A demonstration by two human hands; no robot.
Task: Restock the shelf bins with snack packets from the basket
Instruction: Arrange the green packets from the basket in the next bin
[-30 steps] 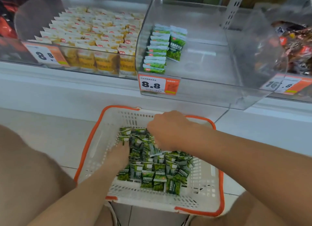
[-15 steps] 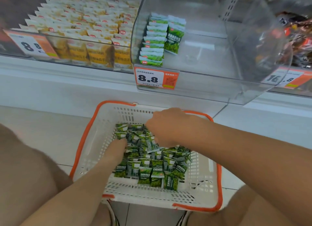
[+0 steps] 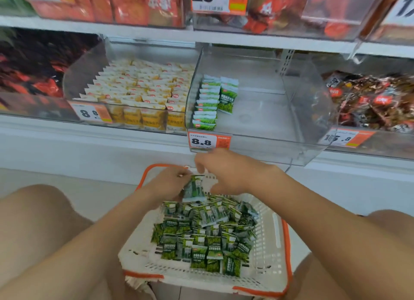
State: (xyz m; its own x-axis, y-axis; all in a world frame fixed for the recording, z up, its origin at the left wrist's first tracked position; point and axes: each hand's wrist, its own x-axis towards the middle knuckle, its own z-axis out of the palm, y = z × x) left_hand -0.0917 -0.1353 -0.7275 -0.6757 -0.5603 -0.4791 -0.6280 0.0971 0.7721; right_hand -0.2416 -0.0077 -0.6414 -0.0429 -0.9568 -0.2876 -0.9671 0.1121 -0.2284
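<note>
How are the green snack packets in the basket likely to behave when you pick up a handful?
Probably light: the left hand holds some packets above the basket. Likely slippery, as the glossy pile lies jumbled and overlapping. Their puffy shape suggests they would flex, not stay stiff.

Glossy clear plastic bin (image 3: 257, 142), perforated plastic basket (image 3: 268, 250)

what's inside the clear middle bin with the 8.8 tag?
One row of green packets along the left wall of the clear bin, a short stack beside it; the rest of its floor shows bare. The price tag covers the front corner.
</note>
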